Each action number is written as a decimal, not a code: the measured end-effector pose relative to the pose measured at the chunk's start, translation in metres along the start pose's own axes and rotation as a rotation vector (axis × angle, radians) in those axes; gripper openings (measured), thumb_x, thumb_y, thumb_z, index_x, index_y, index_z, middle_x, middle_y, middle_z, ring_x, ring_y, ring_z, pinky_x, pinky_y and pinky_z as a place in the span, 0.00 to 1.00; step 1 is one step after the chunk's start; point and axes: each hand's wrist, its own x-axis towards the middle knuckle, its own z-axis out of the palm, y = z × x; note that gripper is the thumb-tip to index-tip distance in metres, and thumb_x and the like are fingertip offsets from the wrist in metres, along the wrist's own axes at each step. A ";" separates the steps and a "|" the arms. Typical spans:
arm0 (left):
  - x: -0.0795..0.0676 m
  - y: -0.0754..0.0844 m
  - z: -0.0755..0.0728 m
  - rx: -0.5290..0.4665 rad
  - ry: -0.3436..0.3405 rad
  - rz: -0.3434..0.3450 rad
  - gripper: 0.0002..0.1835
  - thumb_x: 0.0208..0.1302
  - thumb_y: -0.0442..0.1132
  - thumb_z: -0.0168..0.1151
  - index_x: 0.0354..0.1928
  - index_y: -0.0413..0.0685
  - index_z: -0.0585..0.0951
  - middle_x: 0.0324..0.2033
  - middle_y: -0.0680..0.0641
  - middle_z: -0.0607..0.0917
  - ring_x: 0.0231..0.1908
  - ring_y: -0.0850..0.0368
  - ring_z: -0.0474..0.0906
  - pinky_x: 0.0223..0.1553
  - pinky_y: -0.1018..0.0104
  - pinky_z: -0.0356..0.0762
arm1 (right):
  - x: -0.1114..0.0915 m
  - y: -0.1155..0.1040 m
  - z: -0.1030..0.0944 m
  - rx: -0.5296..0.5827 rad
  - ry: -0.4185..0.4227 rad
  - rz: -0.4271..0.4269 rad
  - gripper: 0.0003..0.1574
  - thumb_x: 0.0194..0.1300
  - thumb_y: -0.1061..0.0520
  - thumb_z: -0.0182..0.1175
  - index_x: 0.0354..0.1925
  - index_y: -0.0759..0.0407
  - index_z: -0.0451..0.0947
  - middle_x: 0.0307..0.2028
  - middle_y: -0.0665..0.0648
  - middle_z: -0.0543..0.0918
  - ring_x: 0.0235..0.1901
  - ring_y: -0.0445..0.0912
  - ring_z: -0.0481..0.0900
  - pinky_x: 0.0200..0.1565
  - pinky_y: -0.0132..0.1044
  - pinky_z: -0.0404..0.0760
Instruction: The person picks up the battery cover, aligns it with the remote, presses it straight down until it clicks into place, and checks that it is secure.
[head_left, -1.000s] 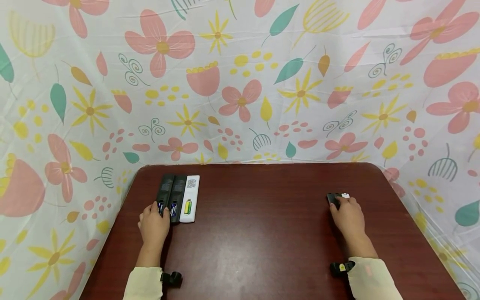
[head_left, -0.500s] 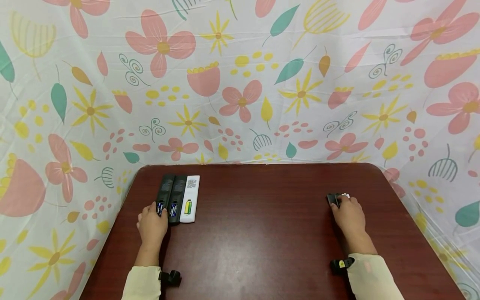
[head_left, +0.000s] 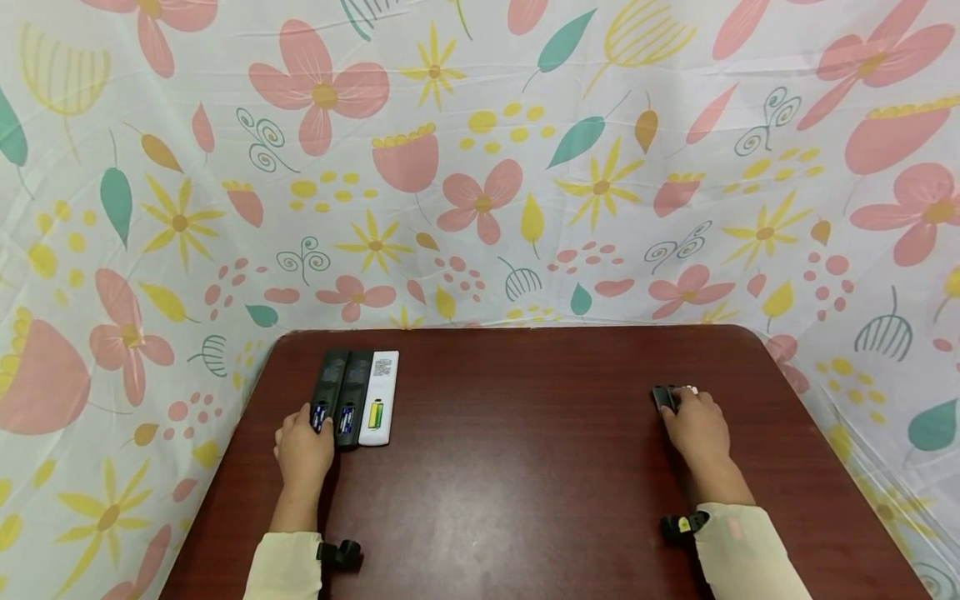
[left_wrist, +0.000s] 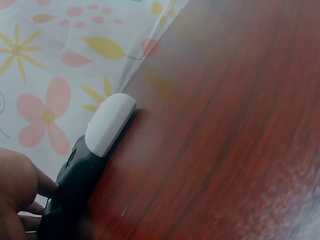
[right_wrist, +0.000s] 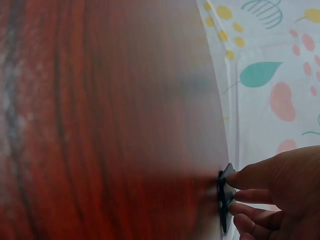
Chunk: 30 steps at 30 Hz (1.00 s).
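Three remote controls lie side by side with their backs up and battery bays uncovered: the leftmost black remote control [head_left: 330,379], a second black remote control [head_left: 356,383] and a white remote control [head_left: 382,387]. Batteries [head_left: 347,419] show in the bays. My left hand [head_left: 302,446] grips the lower end of the leftmost black remote control, its thumb and fingers on opposite sides. Far to the right, my right hand [head_left: 697,429] pinches a small, thin dark piece like a battery cover [right_wrist: 227,195]. A bit of white peeks out beside its fingertips, mostly hidden.
The dark red-brown wooden table [head_left: 510,433] has rounded far corners. A flower-print cloth [head_left: 480,200] hangs right behind it and along both sides. Black wrist cameras [head_left: 345,556] sit at both sleeves.
My left hand has slid slightly left and down, baring more of the battery in the leftmost remote control. My right hand's fingers have shifted slightly, hiding more of the white piece.
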 end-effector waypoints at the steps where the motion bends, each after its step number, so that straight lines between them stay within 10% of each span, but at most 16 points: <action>1: 0.000 0.000 0.000 -0.001 -0.001 -0.002 0.32 0.71 0.43 0.56 0.71 0.31 0.66 0.64 0.24 0.69 0.63 0.24 0.62 0.61 0.30 0.58 | 0.000 0.000 0.001 -0.001 0.002 -0.005 0.31 0.71 0.54 0.57 0.64 0.72 0.69 0.55 0.83 0.70 0.51 0.77 0.72 0.48 0.68 0.73; 30: 0.003 0.002 -0.011 -0.052 -0.035 -0.034 0.37 0.64 0.41 0.64 0.72 0.31 0.65 0.63 0.23 0.72 0.62 0.22 0.63 0.63 0.30 0.59 | 0.001 -0.006 0.003 0.032 -0.050 -0.079 0.24 0.67 0.58 0.62 0.55 0.71 0.73 0.49 0.76 0.75 0.45 0.68 0.76 0.43 0.61 0.74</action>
